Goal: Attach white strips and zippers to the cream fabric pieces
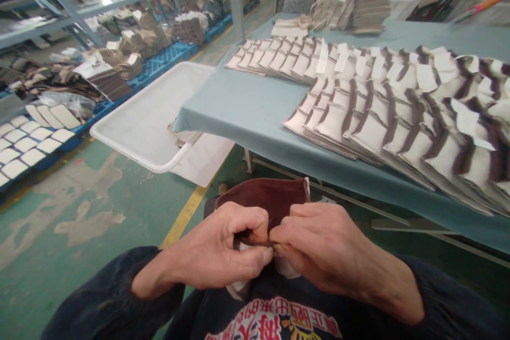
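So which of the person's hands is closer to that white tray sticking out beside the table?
The left. The left hand sits below the white tray, on the tray's side of the brown piece that both hands pinch; the right hand is on the far side.

Dark brown curved leather piece (pixel 265 197), near edge pinched between both hands, held low above lap

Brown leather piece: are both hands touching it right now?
Touching. The head view shows the left hand and right hand both pinching the near edge of the brown leather piece, fingertips closed on it with no gap.
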Demonstrator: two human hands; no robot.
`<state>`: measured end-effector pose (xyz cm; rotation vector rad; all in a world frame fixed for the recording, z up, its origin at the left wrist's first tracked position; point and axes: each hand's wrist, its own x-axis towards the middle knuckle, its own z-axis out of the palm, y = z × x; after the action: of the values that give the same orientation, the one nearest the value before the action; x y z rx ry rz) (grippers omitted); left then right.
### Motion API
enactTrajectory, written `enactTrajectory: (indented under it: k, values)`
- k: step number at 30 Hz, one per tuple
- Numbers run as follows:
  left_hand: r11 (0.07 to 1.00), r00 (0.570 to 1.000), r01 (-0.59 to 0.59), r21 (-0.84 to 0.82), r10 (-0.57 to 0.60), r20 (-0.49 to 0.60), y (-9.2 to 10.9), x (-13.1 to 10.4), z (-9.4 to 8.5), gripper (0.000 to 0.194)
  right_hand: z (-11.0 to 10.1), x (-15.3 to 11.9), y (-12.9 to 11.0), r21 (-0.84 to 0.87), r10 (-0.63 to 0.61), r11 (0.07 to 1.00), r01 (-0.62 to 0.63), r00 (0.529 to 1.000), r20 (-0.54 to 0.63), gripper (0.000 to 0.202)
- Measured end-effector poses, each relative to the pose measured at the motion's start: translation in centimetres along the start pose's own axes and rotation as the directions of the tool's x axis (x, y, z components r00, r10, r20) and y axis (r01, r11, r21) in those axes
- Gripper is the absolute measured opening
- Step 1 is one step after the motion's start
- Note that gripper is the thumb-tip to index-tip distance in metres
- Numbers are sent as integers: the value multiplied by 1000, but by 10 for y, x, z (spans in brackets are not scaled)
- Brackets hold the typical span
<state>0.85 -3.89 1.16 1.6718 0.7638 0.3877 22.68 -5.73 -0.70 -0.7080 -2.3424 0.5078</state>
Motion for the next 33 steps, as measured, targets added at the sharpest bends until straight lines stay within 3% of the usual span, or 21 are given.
enactTrajectory:
  k: [3, 6, 8, 11, 14, 19, 23, 27, 30, 33]
  values:
    - [989, 997, -71, -133, 66, -39, -9, 1, 7, 38, 12, -4, 7, 288, 77, 955, -71, 997, -8, 38]
    - [950, 992, -127, -285, 114, -61, -21, 1, 14, 49, 26, -9, 11, 600, 209, 778, -186, 977, 32, 47]
    - [924, 988, -150, -351, 131, -76, -27, 1, 19, 52, 29, -11, 12, 668, 237, 711, -217, 969, 62, 50]
    - [921, 990, -139, -363, 114, -88, -31, -3, 22, 53, 19, -14, 18, 577, 185, 792, -201, 979, 88, 42]
    - [943, 987, -142, -302, 113, -113, -30, -14, 14, 56, 3, -21, 34, 396, 160, 899, -184, 983, 93, 33]
    - [983, 963, -137, -120, 103, -250, -37, -34, -24, 53, -14, -32, 48, 212, 200, 956, -205, 979, 41, 23]
    - [984, 984, -28, 176, 58, -167, -38, -30, -45, 41, -19, -23, 33, 147, 154, 977, -155, 988, 17, 22]
    - [929, 986, -131, 345, 157, -49, -25, -10, -36, 50, -19, -12, 21, 175, 102, 979, -105, 995, 24, 17]
    - [914, 959, -275, 298, 282, 23, -16, 8, -24, 38, -16, -10, 21, 208, 140, 967, -147, 989, 48, 15]
    - [928, 954, -299, 222, 292, 62, -13, 22, -18, 29, -14, -11, 24, 232, 181, 954, -192, 981, 67, 17]
